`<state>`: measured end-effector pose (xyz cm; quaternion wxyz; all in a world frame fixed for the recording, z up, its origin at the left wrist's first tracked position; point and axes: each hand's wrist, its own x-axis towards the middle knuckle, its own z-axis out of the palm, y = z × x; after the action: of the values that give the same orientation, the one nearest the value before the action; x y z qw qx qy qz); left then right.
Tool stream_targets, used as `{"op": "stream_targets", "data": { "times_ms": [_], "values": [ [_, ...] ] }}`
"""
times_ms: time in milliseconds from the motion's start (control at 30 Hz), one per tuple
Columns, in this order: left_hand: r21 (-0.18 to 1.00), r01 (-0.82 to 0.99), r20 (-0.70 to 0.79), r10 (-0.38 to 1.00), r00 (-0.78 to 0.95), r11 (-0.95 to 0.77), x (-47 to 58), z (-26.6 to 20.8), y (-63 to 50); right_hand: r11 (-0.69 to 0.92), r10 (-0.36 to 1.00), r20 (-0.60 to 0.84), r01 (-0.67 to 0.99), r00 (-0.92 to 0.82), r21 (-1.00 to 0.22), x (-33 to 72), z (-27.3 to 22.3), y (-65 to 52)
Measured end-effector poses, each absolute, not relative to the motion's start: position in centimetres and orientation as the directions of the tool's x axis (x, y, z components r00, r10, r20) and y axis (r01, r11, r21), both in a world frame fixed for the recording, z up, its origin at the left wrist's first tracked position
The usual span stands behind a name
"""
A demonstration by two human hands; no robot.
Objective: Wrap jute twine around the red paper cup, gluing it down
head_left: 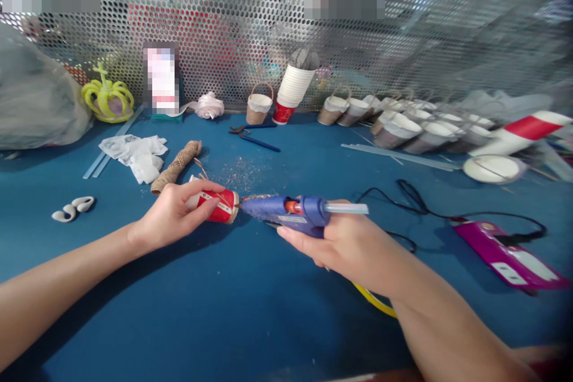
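A red and white paper cup [227, 208] lies on its side in my left hand [172, 212], its base turned toward the right. My right hand [349, 239] is wrapped round a blue hot glue gun [268, 209], with a clear glue stick [349, 208] poking out of its back. The nozzle meets or nearly meets the cup's base; I cannot tell whether they touch. Behind my left hand lies a roll of jute twine [179, 164], and a strand of twine runs near the cup's rim.
Blue-handled pliers [255, 138], a stack of paper cups [293, 92] and several twine-wrapped cup baskets [394, 129] stand along the perforated metal screen [250, 30]. White lace [134, 152] and earbuds [74, 209] lie left. A purple pouch [505, 250] and black cord [409, 197] lie right.
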<state>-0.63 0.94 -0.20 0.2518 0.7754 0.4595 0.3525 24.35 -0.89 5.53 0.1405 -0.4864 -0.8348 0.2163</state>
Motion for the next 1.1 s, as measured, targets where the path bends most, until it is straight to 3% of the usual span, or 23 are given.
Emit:
{"op": "stream_targets", "data": {
  "times_ms": [633,933,1100],
  "values": [
    [0.699,0.561,0.331,0.896,0.296,-0.444,-0.48,-0.27,0.95,0.438,0.876,0.040,0.756,-0.482,-0.487,23.97,5.62,-0.82],
    [0.698,0.545,0.348,0.885,0.309,-0.464,-0.57,-0.41,1.04,0.523,0.843,0.108,0.754,-0.528,-0.397,23.98,5.75,-1.10],
    [0.688,0.546,0.363,0.878,0.311,-0.478,-0.65,-0.45,1.06,0.463,0.867,0.042,0.771,-0.496,-0.437,24.13,5.71,-1.18]
  ]
}}
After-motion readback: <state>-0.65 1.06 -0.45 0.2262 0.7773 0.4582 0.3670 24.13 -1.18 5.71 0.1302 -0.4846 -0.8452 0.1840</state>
